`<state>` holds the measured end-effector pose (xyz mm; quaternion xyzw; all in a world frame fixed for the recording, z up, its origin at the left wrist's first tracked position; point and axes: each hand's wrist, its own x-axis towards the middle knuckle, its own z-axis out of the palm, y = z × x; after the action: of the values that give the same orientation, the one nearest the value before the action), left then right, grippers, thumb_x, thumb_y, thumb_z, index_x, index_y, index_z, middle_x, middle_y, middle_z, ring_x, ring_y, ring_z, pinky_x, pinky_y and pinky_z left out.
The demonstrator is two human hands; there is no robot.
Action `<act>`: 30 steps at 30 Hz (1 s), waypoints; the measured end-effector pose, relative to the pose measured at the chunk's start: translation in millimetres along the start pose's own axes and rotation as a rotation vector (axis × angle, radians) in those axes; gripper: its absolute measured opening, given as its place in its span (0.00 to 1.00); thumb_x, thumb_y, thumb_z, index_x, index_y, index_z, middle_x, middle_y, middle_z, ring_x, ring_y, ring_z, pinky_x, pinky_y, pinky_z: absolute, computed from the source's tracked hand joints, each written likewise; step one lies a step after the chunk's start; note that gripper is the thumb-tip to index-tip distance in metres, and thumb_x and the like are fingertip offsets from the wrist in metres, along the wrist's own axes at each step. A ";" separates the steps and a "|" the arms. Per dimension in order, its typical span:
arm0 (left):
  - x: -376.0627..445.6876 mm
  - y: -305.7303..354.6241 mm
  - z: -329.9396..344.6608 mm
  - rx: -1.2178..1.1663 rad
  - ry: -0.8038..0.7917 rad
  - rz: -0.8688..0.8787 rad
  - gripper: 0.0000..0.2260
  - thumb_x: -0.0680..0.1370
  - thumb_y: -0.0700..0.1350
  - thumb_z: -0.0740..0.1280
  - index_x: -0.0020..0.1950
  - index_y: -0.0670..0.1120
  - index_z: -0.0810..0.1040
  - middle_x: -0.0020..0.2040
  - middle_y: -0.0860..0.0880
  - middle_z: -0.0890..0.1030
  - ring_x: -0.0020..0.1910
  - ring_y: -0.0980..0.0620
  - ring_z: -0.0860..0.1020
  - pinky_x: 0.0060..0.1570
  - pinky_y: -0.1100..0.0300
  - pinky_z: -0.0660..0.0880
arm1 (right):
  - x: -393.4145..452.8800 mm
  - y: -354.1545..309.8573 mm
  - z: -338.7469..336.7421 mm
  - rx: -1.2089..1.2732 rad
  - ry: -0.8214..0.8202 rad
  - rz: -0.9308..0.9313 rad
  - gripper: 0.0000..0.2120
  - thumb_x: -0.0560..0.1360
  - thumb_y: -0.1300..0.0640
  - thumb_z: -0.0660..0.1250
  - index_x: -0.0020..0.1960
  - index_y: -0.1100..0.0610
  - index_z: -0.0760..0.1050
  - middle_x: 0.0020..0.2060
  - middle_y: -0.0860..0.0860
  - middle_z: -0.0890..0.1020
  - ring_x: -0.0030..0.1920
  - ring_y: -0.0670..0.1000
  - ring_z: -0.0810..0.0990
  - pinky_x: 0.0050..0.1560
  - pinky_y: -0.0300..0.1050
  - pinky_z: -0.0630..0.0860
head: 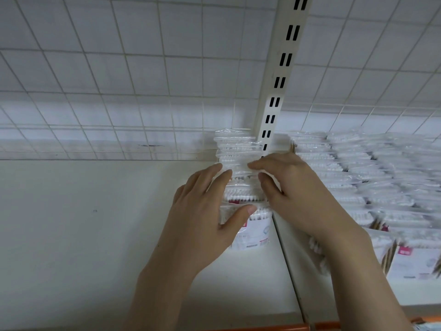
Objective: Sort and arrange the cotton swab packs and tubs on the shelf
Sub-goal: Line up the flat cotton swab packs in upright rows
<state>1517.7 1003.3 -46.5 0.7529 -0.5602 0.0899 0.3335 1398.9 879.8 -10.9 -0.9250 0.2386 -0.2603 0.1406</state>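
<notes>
We've got both hands on the row of clear plastic cotton swab packs (239,163), standing on edge on the white shelf (83,223) and running back to the white wire grid backing (119,68). Left hand (205,211) grips the row's left side, thumb curled across the front pack. Right hand (291,187) holds the right side, fingertips pinching the tops. More stacked swab packs (370,175) fill the shelf right of the slotted cream upright (279,80).
</notes>
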 end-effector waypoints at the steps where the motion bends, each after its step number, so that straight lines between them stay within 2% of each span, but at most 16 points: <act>1: -0.3 -0.1 0.4 0.008 -0.002 0.002 0.29 0.73 0.63 0.57 0.64 0.44 0.74 0.65 0.48 0.74 0.63 0.49 0.72 0.58 0.56 0.66 | -0.8 0.0 0.9 -0.002 -0.011 -0.006 0.17 0.72 0.58 0.56 0.54 0.56 0.80 0.48 0.49 0.82 0.50 0.56 0.77 0.53 0.56 0.73; 6: -1.0 1.0 0.0 -0.001 -0.017 0.012 0.26 0.73 0.63 0.58 0.59 0.46 0.77 0.57 0.53 0.78 0.57 0.53 0.75 0.56 0.58 0.69 | -4.8 1.5 -0.1 0.018 -0.037 0.014 0.17 0.72 0.56 0.56 0.51 0.54 0.82 0.47 0.46 0.82 0.49 0.53 0.77 0.53 0.54 0.73; 11: -0.3 1.8 -1.5 -0.009 -0.031 0.009 0.25 0.72 0.63 0.58 0.55 0.46 0.79 0.54 0.53 0.79 0.52 0.53 0.77 0.53 0.59 0.69 | -0.2 1.9 -3.4 0.024 -0.008 0.025 0.17 0.71 0.56 0.56 0.51 0.55 0.81 0.47 0.48 0.82 0.50 0.53 0.77 0.53 0.52 0.73; 16: -0.2 1.3 -2.2 -0.017 -0.046 0.006 0.24 0.73 0.63 0.59 0.55 0.46 0.79 0.54 0.54 0.79 0.52 0.53 0.77 0.53 0.59 0.70 | 13.6 4.6 -2.5 -0.033 0.038 0.016 0.16 0.74 0.59 0.60 0.59 0.59 0.77 0.52 0.54 0.80 0.53 0.58 0.76 0.55 0.53 0.73; 19: 0.4 1.3 -2.0 -0.024 -0.052 0.000 0.24 0.73 0.63 0.59 0.55 0.46 0.79 0.54 0.54 0.78 0.52 0.54 0.77 0.53 0.59 0.69 | 20.6 7.0 1.9 -0.067 -0.007 0.028 0.15 0.75 0.62 0.63 0.61 0.59 0.76 0.53 0.54 0.80 0.55 0.58 0.75 0.57 0.57 0.71; 26: 0.4 1.5 -4.8 -0.027 -0.074 0.003 0.25 0.73 0.64 0.57 0.57 0.47 0.78 0.53 0.56 0.78 0.52 0.55 0.76 0.53 0.60 0.68 | 29.2 6.5 5.9 -0.070 -0.095 0.041 0.09 0.75 0.57 0.65 0.54 0.54 0.80 0.45 0.50 0.78 0.50 0.51 0.76 0.52 0.51 0.73; 30: -0.5 1.4 -4.6 -0.039 -0.071 0.003 0.25 0.73 0.64 0.57 0.57 0.48 0.78 0.53 0.56 0.78 0.52 0.55 0.76 0.53 0.60 0.68 | 32.8 7.2 8.0 -0.109 -0.041 -0.006 0.07 0.74 0.58 0.67 0.49 0.54 0.82 0.41 0.52 0.77 0.46 0.55 0.77 0.48 0.53 0.74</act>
<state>1517.4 1006.2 -42.7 0.7481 -0.5747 0.0527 0.3276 1425.2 857.9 -6.7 -0.9372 0.2466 -0.2282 0.0939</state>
